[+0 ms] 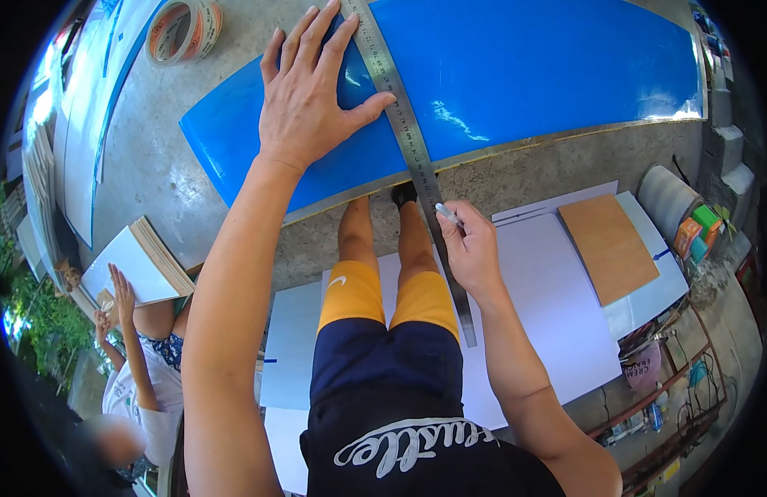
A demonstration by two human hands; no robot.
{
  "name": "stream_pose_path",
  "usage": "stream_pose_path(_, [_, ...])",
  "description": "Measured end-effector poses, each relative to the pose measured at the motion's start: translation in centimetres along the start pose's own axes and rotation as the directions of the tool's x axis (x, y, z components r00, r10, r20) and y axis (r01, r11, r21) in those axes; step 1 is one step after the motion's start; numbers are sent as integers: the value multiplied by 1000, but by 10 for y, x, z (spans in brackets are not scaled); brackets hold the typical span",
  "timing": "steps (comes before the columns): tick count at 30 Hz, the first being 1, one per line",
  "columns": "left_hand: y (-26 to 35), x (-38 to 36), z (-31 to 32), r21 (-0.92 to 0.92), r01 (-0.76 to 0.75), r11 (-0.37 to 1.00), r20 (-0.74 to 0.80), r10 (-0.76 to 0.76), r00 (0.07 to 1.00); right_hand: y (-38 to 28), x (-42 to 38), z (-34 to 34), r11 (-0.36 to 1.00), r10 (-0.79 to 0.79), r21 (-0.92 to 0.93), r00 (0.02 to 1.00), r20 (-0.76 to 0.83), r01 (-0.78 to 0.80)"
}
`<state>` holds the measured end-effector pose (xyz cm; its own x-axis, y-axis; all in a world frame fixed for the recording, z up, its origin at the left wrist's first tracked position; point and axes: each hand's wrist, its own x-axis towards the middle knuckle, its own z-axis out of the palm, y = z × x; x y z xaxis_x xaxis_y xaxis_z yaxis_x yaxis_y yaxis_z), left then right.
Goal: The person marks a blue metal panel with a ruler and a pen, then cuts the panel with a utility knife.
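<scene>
My left hand lies with its fingers spread on a glossy blue sheet, the thumb resting on a long metal ruler. The ruler crosses the sheet and sticks out past its near edge, over my legs. My right hand is closed around a slim whitish pen, whose end shows beside the ruler, just off the sheet's near edge. Most of the pen is hidden by the fingers.
A roll of tape sits on the grey table. At left, another person has hands at a stack of white boards. Large white sheets and a brown board lie below, near a grey cylinder.
</scene>
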<state>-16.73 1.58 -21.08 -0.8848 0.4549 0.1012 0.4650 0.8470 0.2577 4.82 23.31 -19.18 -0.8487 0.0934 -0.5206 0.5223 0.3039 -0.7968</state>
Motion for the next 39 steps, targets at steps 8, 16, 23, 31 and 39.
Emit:
stream_pose_path(8, [0,0,0,3,0,1000,3,0,1000,2,7,2,999,23,28,1000,20,-23])
stream_pose_path(16, [0,1,0,4,-9,1000,-5,9,1000,-4,14,1,999,42,-8,999,34,-42])
stream_pose_path(23, [-1,1,1,9,-4,1000,1,4,1000,-8,20,5,999,4,49,1000,13,-5])
stream_pose_path(31, [-2,1,1,8,2,1000,6,-2,1000,-12,25,4,998,24,64,999,40,-26])
stream_pose_path(39, [0,1,-1,-3,9,1000,8,-9,1000,-13,36,8,998,-1,69,999,-48,4])
